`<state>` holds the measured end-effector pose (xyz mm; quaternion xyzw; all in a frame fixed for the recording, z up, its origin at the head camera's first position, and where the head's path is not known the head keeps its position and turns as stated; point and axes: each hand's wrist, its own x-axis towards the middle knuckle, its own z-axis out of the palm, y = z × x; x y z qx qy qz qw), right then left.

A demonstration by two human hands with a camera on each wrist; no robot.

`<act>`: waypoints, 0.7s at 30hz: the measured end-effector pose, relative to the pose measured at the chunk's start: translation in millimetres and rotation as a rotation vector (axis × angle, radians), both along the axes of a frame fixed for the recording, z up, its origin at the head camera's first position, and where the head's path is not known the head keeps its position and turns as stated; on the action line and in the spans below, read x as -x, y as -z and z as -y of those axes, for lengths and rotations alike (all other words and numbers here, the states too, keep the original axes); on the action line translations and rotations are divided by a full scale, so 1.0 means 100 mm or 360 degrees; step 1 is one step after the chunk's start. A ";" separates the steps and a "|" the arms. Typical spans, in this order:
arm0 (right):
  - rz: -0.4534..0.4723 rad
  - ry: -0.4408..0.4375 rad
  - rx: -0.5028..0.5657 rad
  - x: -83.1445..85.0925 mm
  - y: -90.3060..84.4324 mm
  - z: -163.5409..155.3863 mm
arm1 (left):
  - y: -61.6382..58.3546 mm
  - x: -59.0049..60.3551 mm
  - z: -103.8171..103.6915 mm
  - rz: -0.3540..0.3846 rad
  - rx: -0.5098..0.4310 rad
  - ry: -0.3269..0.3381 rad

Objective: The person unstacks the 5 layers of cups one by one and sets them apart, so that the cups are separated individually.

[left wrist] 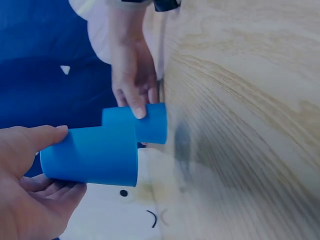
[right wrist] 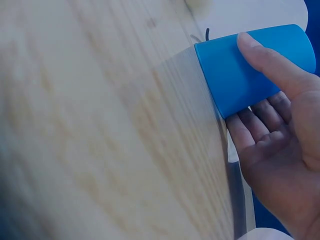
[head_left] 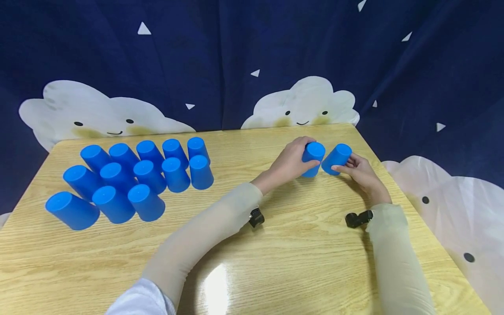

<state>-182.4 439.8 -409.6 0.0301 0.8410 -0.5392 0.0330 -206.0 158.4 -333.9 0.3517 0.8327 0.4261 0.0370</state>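
Note:
Two blue plastic cups stand bottom-up side by side at the far right of the wooden table (head_left: pixel 299 245). My left hand (head_left: pixel 304 153) grips the left cup (head_left: pixel 313 157), thumb on one side and fingers curled round the other. My right hand (head_left: pixel 343 164) holds the right cup (head_left: pixel 337 157) between thumb and fingers. In the left wrist view my left hand (left wrist: pixel 67 159) wraps the near cup (left wrist: pixel 105 155), and the other cup (left wrist: pixel 150 125) lies just behind it. The right wrist view has my right hand (right wrist: pixel 242 85) on its cup (right wrist: pixel 220 75), whose rim meets the tabletop.
Several more blue cups (head_left: pixel 134 179) stand bottom-up in close rows at the table's left. A dark blue curtain with white clouds (head_left: pixel 303 103) hangs behind the table. The table's right edge (head_left: pixel 393 175) runs close to my right hand.

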 end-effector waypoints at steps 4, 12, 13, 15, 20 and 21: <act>0.0000 0.0001 -0.0005 0.01 0.01 -0.01 | -0.04 -0.09 0.20 0.0007 -0.0032 0.0019; 0.0053 0.0026 0.0007 0.00 -0.03 0.00 | -0.08 -0.22 0.60 0.0006 -0.0040 0.0012; 0.0057 0.0026 0.0015 -0.01 -0.04 0.00 | -0.08 -0.24 0.65 -0.0005 -0.0044 0.0014; 0.0063 0.0025 0.0020 -0.01 -0.05 0.01 | -0.10 -0.27 0.76 -0.0014 -0.0053 0.0015; 0.0069 0.0026 0.0043 0.00 -0.04 0.02 | -0.13 -0.33 1.03 -0.0002 -0.0057 -0.0027; 0.0068 0.0027 0.0044 0.00 -0.03 0.01 | -0.14 -0.34 1.08 0.0002 -0.0055 -0.0039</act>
